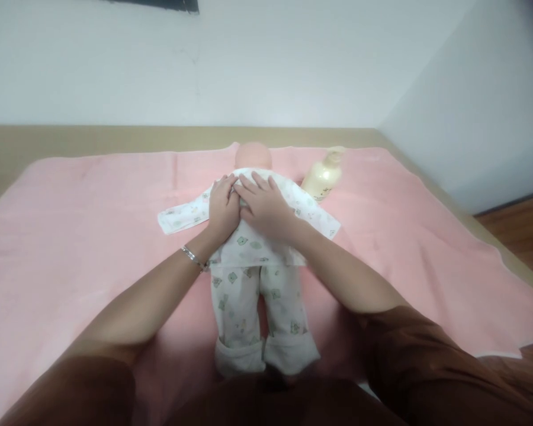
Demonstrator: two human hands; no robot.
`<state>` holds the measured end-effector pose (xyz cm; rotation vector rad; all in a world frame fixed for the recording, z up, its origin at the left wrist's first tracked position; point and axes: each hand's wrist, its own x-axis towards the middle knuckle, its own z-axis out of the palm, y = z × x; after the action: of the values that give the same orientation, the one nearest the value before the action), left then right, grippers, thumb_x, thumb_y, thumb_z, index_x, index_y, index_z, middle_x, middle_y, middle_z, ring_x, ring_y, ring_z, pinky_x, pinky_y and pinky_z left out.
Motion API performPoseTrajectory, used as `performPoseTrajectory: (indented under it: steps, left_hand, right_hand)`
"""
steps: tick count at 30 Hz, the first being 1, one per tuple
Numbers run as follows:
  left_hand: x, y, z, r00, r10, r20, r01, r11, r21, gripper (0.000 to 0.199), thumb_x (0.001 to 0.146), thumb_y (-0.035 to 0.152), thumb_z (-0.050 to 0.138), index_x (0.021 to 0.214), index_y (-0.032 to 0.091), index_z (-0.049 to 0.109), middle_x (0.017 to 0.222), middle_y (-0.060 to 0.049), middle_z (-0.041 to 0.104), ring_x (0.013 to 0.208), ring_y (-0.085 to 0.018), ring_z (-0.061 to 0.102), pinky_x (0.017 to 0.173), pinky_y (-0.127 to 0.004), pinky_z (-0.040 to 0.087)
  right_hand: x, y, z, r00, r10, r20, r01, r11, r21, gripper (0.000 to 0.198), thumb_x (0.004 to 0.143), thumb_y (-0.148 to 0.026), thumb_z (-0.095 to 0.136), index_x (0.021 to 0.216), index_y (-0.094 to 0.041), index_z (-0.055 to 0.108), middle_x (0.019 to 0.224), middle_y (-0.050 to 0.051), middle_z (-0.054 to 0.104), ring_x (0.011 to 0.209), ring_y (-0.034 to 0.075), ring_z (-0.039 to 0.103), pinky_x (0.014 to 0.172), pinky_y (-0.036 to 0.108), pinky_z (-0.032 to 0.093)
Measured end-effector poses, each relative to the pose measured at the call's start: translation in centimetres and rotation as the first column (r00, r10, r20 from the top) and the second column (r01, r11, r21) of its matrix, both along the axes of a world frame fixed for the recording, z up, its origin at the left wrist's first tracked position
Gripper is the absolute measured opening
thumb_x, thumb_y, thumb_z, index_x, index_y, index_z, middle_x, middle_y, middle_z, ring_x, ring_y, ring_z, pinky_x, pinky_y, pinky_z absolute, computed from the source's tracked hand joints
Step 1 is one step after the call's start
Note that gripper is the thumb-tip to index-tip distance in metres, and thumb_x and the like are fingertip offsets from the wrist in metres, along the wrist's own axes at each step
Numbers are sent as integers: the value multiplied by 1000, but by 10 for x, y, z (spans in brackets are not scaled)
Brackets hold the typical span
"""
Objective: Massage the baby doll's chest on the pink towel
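A baby doll [254,156] lies stretched out in front of me, its smooth bald head pointing away; no face shows. It wears a white printed top [249,245] and matching trousers [236,296] with turned-up cuffs. Both sleeves spread out to the sides. My left hand [224,204] rests flat on the upper part of the top, a silver bracelet [194,258] round its wrist. Against it, my right hand [266,204] lies on the same cloth with its fingers spread. Neither hand grips anything.
A pink blanket [93,236] covers most of the tabletop [22,142]. To the doll's right, a cream pump bottle [323,176] leans or lies near the sleeve. White walls stand behind and at the right; a wooden floor [524,222] shows beyond the right edge.
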<state>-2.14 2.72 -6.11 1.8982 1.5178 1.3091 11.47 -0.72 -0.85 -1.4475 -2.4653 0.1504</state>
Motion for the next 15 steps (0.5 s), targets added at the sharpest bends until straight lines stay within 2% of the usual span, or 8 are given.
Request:
performPoseTrajectory:
  steps: [2,5,9,12,15]
  left_hand:
    - [0,0,0,1000,13,-14,-14,1000,-20,45,89,20,39,127,18,64,139,-8,64,139,-25,51,129,-52,26]
    - [1,0,0,1000,17,-25,-18,999,-42,47,88,19,39,129,15,63,141,-10,62,143,-26,48,129,-51,26]
    - [1,-1,1,1000,17,-3,-17,999,-27,45,88,20,40,125,16,65,138,-10,64,140,-26,50,128,-51,28]
    - [0,-1,0,1000,10,19,-10,1000,-6,42,87,20,41,121,18,67,134,-9,67,134,-25,55,126,-50,34]
    - [-2,0,-2,999,-3,36,2,1000,11,42,86,18,40,119,18,67,133,-8,67,130,-23,58,122,-47,39]
  right_hand:
    - [11,18,-1,998,-34,-45,33,999,-35,54,100,-30,31,151,-18,45,165,7,32,154,34,25,125,62,17]
    - [22,35,-3,988,-132,-79,128,990,-56,57,101,-37,32,153,-14,41,166,11,29,153,35,27,124,60,21]
    - [10,15,-9,972,-232,-44,234,972,31,59,101,-33,30,152,-4,38,161,22,35,150,39,32,121,61,27]
    - [-7,-14,-11,991,-134,4,133,986,104,58,99,-25,33,151,0,39,161,24,34,152,39,28,124,59,22]
    - [-12,-21,-10,1000,-9,3,9,995,99,58,97,-22,34,150,0,41,162,19,35,154,33,26,128,55,14]
